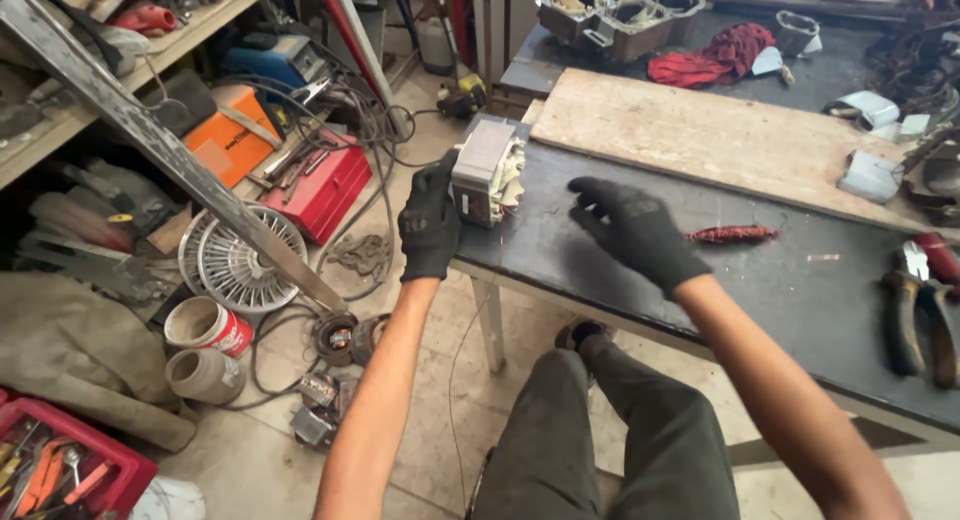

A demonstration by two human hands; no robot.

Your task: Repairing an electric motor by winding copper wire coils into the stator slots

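Sitting at the near left corner of the dark flat metal table (780,290): a small grey metal motor block with pale wire ends (487,172), standing up tall, long side up and down. Wrapped around its left side, right at the table edge: the left hand in a black glove (429,225), closed on the block. Just to the right of the block, not touching it: the right hand in a black glove (632,228), fingers spread wide, holding nothing, floating a little over the table. Nearer hand: the left, already on the block; block lying to the left of the right hand. Near the right hand, further right: 1 thin twisted roll of reddish copper wire (732,234), lying flat. Behind both, a long pale wooden board (700,130). At the right edge, pliers with dark handles (915,315). On the far end, a red rag (715,58). Down on the floor to the left: a red metal toolbox (322,185), an orange box-shaped machine (232,130), a round silver wire fan guard (238,258), tangled cables and a red and white can (208,327).
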